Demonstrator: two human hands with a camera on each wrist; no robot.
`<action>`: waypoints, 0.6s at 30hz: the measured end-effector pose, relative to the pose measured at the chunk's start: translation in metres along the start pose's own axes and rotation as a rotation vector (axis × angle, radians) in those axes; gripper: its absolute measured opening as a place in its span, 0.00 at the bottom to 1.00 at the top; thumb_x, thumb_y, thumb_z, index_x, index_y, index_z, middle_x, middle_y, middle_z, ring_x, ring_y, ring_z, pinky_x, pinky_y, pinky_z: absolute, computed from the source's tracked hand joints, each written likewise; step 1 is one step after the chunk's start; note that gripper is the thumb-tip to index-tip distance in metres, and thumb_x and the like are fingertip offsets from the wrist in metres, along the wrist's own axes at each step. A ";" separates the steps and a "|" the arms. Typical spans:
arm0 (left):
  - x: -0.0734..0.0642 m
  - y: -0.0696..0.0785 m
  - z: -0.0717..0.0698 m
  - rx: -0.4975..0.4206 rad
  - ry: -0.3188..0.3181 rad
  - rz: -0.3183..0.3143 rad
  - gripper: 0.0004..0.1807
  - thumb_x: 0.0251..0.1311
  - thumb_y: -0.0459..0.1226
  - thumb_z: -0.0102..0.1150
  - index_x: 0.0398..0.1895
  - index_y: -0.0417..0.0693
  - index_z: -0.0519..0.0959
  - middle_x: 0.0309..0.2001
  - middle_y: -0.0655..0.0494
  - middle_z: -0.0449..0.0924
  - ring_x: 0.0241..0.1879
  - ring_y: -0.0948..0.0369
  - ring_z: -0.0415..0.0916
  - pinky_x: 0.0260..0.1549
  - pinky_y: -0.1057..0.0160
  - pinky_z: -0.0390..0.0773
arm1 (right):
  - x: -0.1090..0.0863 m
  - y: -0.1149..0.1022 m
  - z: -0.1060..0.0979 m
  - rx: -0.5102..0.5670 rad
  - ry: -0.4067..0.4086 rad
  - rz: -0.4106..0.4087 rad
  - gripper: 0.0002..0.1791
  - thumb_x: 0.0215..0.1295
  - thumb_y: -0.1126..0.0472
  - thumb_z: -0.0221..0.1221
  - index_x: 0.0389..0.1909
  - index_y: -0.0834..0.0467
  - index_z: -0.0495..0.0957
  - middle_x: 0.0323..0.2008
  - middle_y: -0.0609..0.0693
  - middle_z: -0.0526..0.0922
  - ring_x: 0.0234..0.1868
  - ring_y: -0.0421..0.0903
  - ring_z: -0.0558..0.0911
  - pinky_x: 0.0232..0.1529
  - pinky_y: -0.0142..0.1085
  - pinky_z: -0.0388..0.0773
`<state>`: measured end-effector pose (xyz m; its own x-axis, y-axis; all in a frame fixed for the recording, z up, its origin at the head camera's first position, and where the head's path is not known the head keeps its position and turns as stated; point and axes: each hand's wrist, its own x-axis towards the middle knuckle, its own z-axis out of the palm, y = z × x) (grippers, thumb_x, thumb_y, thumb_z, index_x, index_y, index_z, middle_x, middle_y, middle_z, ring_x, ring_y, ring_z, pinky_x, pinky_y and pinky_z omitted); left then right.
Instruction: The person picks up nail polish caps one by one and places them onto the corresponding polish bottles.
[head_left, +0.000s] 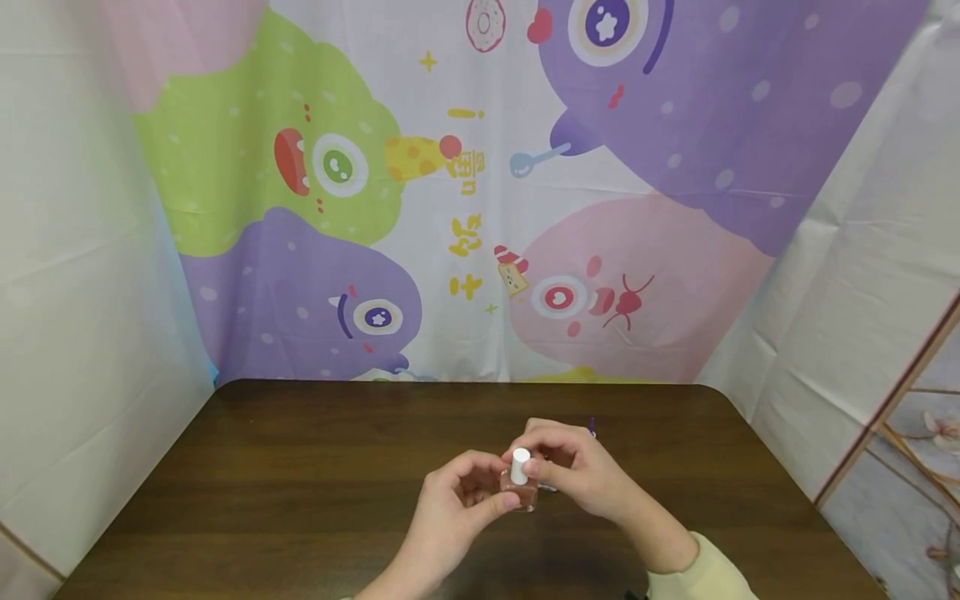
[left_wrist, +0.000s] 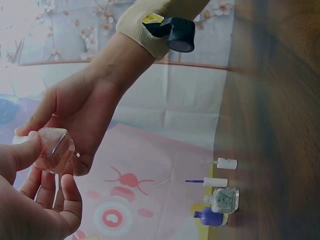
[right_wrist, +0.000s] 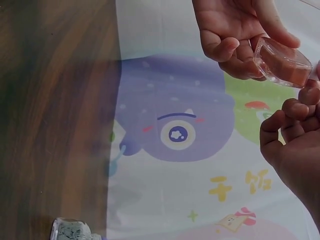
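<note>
A nail polish bottle (head_left: 524,495) with pinkish-brown polish is held up above the table, tilted a little, its white cap (head_left: 521,465) on top. The left hand (head_left: 459,505) grips the glass body between thumb and fingers. At the cap, the right hand (head_left: 581,471) pinches with thumb and fingers. The clear square glass base of the bottle (left_wrist: 56,149) shows in the left wrist view, and the same bottle (right_wrist: 283,64) appears between both hands in the right wrist view. Its cap is partly hidden there by the fingers.
On the dark wooden table (head_left: 315,467) stand an uncapped purple polish bottle (left_wrist: 210,217) and a glitter polish bottle (left_wrist: 226,201). Near them are two white brush caps, one with a purple brush (left_wrist: 215,182), one with a pale brush (left_wrist: 227,163). A cartoon curtain (head_left: 480,333) hangs behind.
</note>
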<state>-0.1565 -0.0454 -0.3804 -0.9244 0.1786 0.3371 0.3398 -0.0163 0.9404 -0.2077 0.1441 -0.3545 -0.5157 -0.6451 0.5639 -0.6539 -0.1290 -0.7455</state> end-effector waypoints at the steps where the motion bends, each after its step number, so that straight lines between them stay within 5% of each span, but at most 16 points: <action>1: 0.000 0.000 0.000 0.003 0.001 -0.001 0.15 0.48 0.35 0.70 0.38 0.40 0.79 0.33 0.44 0.81 0.31 0.66 0.76 0.31 0.70 0.79 | 0.000 0.000 0.000 -0.006 0.007 0.004 0.09 0.64 0.73 0.53 0.42 0.62 0.79 0.31 0.54 0.75 0.35 0.38 0.72 0.24 0.33 0.74; 18: -0.001 0.002 0.002 0.095 0.058 0.016 0.14 0.45 0.37 0.72 0.35 0.47 0.79 0.30 0.53 0.81 0.26 0.67 0.72 0.24 0.71 0.72 | -0.001 0.002 0.005 -0.110 0.119 0.023 0.07 0.58 0.70 0.62 0.36 0.57 0.80 0.23 0.49 0.67 0.30 0.38 0.70 0.22 0.32 0.68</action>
<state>-0.1548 -0.0431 -0.3788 -0.9263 0.1220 0.3564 0.3667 0.0748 0.9273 -0.2063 0.1408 -0.3582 -0.5891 -0.5519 0.5902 -0.6945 -0.0275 -0.7190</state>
